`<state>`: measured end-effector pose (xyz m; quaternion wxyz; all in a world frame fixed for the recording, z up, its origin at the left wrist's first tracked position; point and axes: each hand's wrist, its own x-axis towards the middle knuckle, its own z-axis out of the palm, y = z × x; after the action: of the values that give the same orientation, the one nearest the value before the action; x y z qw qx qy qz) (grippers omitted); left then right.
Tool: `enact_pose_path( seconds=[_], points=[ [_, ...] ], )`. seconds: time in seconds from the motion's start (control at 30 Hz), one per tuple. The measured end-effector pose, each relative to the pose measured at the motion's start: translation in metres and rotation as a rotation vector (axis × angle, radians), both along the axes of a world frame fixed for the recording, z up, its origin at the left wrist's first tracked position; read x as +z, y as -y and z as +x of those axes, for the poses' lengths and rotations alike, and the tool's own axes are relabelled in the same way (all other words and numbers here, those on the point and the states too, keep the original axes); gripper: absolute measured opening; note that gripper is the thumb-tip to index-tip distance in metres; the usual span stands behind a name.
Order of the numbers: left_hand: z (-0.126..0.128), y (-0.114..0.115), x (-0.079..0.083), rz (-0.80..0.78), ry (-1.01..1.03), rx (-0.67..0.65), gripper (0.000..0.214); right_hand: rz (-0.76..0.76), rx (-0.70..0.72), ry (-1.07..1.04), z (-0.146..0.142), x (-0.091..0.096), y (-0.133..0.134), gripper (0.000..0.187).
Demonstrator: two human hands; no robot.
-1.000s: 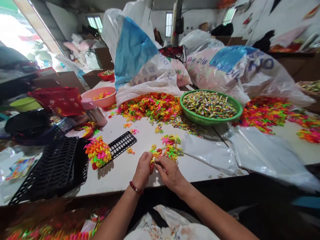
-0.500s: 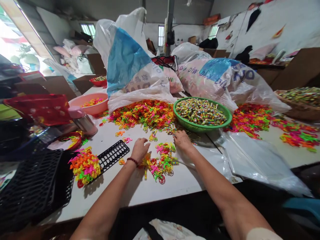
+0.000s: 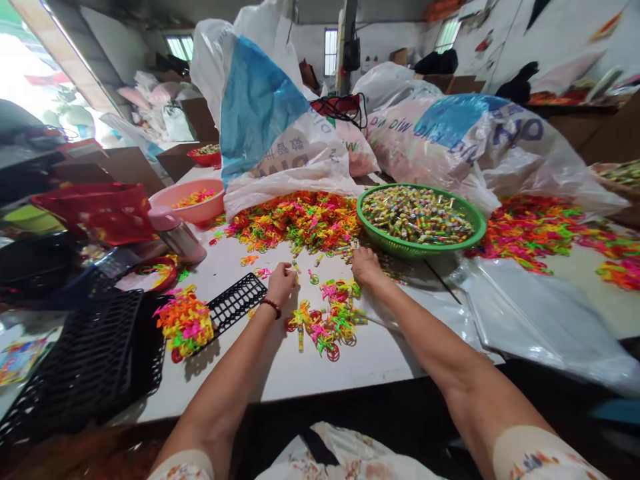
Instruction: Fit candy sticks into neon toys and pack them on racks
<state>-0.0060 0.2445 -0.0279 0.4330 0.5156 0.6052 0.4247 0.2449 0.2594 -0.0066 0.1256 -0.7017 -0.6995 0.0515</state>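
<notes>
My left hand (image 3: 282, 285), with a dark bead bracelet on the wrist, is closed with curled fingers above the table, right of a black plastic grid tray (image 3: 240, 301). A small yellowish piece shows at its fingertips, too small to make out. My right hand (image 3: 369, 267) is closed at the near-left edge of a green basket (image 3: 423, 252); its fingertips touch small wrapped candy tubes (image 3: 347, 249), and what they pinch is hidden. Between my forearms lies a cluster of colourful plastic ring pieces (image 3: 327, 320), some with candy tubes attached. More such pieces are heaped on the tray's near-left end (image 3: 186, 325).
A large heap of bright plastic pieces (image 3: 300, 220) spills from a white-and-blue sack (image 3: 270, 113). Left stand a pink basin (image 3: 193, 212), a steel flask (image 3: 180, 239) and stacked black trays (image 3: 90, 367). Clear plastic bags (image 3: 530, 320) lie at right, below another heap (image 3: 530, 233).
My left hand has moved slightly up and its spread fingers have drawn together. My right hand stays by the candy tubes near the basket. The whole view has shifted a little.
</notes>
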Motion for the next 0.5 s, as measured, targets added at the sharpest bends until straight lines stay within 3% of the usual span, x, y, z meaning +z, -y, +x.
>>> enact_pose_path(
  seconds=[0.17,0.27,0.37,0.5],
  points=[
    [-0.02,0.029,0.008,-0.1,0.375,-0.008,0.028,0.037,0.029,-0.227,-0.021,0.007,0.02,0.032],
    [-0.026,0.042,0.014,-0.127,0.474,-0.012,0.029,0.073,0.069,-0.54,-0.032,0.009,0.044,0.026],
    [-0.024,0.047,0.018,-0.119,0.417,-0.002,0.025,0.084,0.096,-0.805,-0.038,0.012,0.076,0.022],
    [-0.004,0.037,0.019,-0.102,0.189,0.004,0.033,0.045,0.175,-0.963,-0.053,0.018,0.139,0.026]
  ],
)
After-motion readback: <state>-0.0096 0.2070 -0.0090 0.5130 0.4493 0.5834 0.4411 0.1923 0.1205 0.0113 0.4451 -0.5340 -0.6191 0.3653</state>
